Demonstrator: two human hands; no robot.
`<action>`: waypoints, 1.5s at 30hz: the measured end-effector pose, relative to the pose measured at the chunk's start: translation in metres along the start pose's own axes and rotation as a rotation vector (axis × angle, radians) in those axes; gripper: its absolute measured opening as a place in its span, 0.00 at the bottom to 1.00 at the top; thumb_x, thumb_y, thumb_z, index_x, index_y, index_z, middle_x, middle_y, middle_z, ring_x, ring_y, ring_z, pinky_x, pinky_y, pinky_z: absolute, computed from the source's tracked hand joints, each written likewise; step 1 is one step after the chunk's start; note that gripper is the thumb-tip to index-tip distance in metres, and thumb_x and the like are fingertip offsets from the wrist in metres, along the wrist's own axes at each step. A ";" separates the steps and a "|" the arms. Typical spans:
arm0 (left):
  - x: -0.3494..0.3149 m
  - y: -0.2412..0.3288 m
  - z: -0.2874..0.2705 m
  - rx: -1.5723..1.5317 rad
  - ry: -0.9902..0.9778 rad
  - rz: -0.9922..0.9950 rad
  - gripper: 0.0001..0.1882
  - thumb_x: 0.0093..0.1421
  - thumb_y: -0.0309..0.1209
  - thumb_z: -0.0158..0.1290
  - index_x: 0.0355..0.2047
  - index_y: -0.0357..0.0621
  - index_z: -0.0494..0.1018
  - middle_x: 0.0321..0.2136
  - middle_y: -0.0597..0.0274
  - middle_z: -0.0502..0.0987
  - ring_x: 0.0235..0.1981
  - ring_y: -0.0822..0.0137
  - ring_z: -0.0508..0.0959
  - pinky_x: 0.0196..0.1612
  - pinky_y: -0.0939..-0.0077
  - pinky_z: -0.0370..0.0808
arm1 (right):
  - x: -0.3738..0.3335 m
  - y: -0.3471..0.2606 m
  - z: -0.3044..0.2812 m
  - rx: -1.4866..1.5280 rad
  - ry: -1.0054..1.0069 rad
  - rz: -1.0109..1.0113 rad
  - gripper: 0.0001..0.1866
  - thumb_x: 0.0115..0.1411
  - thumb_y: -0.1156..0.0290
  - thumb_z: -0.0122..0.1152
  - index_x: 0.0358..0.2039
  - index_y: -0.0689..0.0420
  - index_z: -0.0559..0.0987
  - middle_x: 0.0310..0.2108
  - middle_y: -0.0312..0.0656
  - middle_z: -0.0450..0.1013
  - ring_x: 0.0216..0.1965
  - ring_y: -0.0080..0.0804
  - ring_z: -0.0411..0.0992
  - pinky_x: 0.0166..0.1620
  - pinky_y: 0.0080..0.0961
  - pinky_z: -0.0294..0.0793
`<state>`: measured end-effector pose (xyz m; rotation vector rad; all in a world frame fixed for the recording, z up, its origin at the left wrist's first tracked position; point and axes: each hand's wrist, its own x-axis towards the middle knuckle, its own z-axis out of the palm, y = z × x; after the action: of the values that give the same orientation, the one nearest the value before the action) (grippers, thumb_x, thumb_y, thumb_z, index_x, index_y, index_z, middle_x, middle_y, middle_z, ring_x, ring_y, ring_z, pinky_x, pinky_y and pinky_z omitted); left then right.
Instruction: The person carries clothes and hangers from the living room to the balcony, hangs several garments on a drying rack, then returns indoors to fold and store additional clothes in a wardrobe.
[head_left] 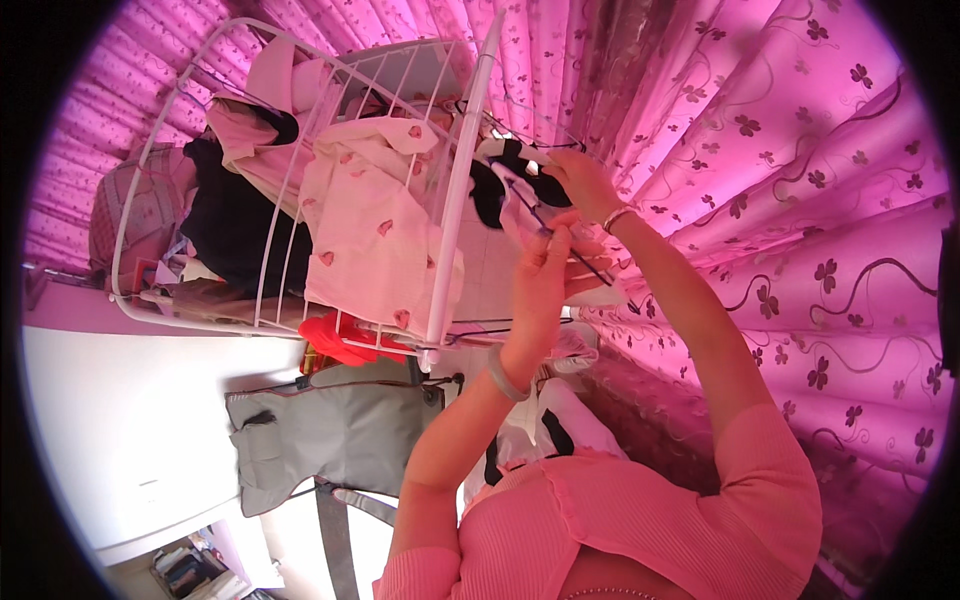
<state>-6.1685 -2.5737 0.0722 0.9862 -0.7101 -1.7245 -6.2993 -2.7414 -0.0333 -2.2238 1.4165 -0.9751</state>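
Evidently the space around the hands was tight: the white rack stood close on the left, and the pink curtain filled the right. Between them, just beyond the rack's upright end post, was a small white-and-black garment with a thin dark hanger running slantwise across it. The left hand was pinched on the hanger, thumb pressed near the garment's lower edge and other fingers spread behind. The right hand met the garment's upper edge by a black patch; whether it gripped there, I could not tell. The two hands were near each other but apart.

A pale shirt with red marks hung over the rack's near bars, its hem close to the end post. Farther left hung a dark garment. A red cloth bulged past the rack's lower edge, above a grey fabric piece.
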 end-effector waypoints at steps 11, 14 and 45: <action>0.008 0.004 -0.017 -0.049 0.057 -0.010 0.21 0.71 0.44 0.39 0.58 0.48 0.62 0.38 0.56 0.77 0.38 0.61 0.81 0.38 0.69 0.81 | 0.004 0.005 0.002 -0.045 0.095 -0.020 0.13 0.60 0.65 0.56 0.43 0.56 0.78 0.34 0.49 0.76 0.37 0.51 0.73 0.43 0.42 0.71; 0.016 -0.002 -0.024 -0.080 0.094 0.004 0.21 0.71 0.44 0.38 0.59 0.49 0.62 0.39 0.56 0.76 0.39 0.61 0.81 0.38 0.69 0.81 | 0.003 -0.002 -0.001 -0.106 0.208 -0.167 0.14 0.60 0.66 0.56 0.44 0.57 0.78 0.34 0.47 0.76 0.36 0.49 0.73 0.43 0.41 0.72; 0.022 -0.020 -0.062 -0.198 0.254 0.056 0.20 0.70 0.40 0.42 0.58 0.46 0.65 0.41 0.64 0.73 0.38 0.73 0.76 0.36 0.73 0.78 | -0.077 -0.099 -0.020 0.363 -0.311 -0.095 0.19 0.60 0.78 0.57 0.53 0.58 0.75 0.35 0.43 0.77 0.30 0.28 0.76 0.36 0.23 0.75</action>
<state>-6.1277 -2.5884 0.0184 1.0136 -0.3912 -1.5528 -6.2688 -2.6263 0.0115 -2.0722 0.9250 -0.7961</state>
